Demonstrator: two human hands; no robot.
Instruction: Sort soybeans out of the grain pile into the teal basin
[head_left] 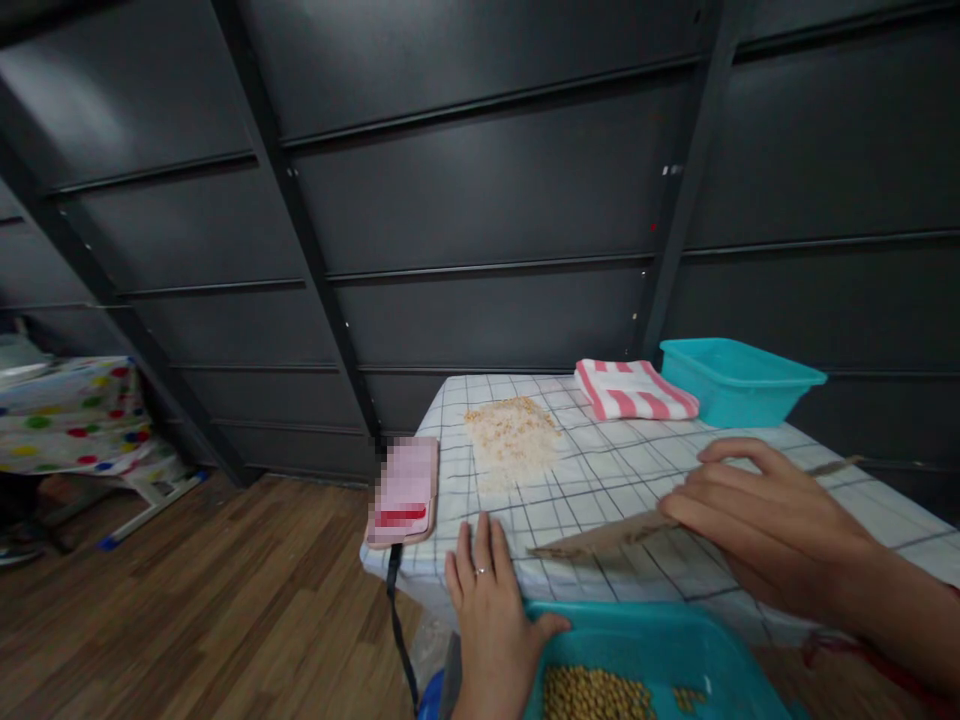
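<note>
My right hand (772,530) is closed around a thin, flat brown strip that looks like cardboard (600,538), held low over the table's near side. Its tip points left, and another end sticks out to the right behind my fingers. My left hand (491,610), a ring on one finger, lies with fingers stretched out at the table's front edge. Its thumb reaches over the rim of a teal plastic tub (660,615) with soybean-like yellow beans (596,692) inside. Farther back, a spread of white grains mixed with yellow bits (514,435) lies on the checked tablecloth (585,470).
A folded pink-and-white striped towel (634,390) lies at the back, beside a second teal tub (739,380). On the left edge rests a pink phone-like item (409,485) with a black strap (397,600). A dark panelled wall (480,200) stands behind the table.
</note>
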